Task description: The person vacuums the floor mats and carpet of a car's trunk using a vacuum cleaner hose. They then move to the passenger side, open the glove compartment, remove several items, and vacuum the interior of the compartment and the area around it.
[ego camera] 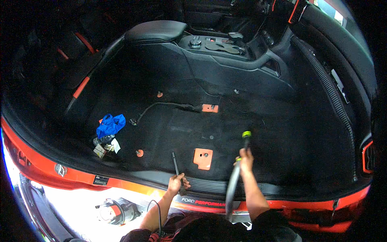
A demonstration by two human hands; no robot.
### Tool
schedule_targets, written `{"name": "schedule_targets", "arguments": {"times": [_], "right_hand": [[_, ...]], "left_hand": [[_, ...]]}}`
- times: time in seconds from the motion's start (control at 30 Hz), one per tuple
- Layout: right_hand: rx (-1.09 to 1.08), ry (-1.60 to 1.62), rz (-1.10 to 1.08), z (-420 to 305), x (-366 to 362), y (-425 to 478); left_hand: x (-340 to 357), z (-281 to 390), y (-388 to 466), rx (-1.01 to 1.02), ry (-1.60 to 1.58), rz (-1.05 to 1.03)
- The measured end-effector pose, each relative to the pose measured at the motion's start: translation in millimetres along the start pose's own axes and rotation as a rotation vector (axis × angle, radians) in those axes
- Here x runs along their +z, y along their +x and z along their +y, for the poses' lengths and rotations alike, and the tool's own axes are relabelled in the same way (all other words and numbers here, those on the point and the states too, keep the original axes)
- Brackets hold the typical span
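My left hand (177, 183) is at the door sill, closed around a slim dark-handled brush (175, 163). Its handle points away from me over the carpet, and its dark bristle end lies by my fingers. Farther right, my right hand (245, 161) grips a vacuum hose wand (247, 141) with a lime-green tip directed at the black car carpet (235, 121). A grey hose (232, 184) runs from that hand back over the sill towards me. Between my hands, an orange floor bracket (203, 159) with a bolt shows through the carpet.
A smaller orange bracket (210, 108) joins a wiring harness (169, 103). At left lie a blue cloth or bag (111, 125) and loose litter (105, 147). The centre console (211, 48) bounds the far side. Outside stands a canister vacuum (118, 211).
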State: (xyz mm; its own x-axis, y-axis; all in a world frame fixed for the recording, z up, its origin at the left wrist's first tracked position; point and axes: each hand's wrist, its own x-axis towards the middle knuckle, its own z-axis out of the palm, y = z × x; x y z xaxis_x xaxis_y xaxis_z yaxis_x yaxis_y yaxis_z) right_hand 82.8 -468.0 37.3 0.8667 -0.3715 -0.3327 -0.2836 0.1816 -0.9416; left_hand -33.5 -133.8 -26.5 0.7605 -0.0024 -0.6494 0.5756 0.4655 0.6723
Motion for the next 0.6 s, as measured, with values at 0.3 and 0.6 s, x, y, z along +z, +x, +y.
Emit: {"name": "schedule_targets", "arguments": {"times": [0.3, 0.6], "right_hand": [[-0.331, -0.32, -0.383, -223, -3, -127], [-0.056, -0.215, -0.342, -93, 43, -101]], "left_hand": [[-1, -5, 5, -0.004, -0.009, -0.059], [8, 22, 14, 0.112, -0.377, 0.085]]}}
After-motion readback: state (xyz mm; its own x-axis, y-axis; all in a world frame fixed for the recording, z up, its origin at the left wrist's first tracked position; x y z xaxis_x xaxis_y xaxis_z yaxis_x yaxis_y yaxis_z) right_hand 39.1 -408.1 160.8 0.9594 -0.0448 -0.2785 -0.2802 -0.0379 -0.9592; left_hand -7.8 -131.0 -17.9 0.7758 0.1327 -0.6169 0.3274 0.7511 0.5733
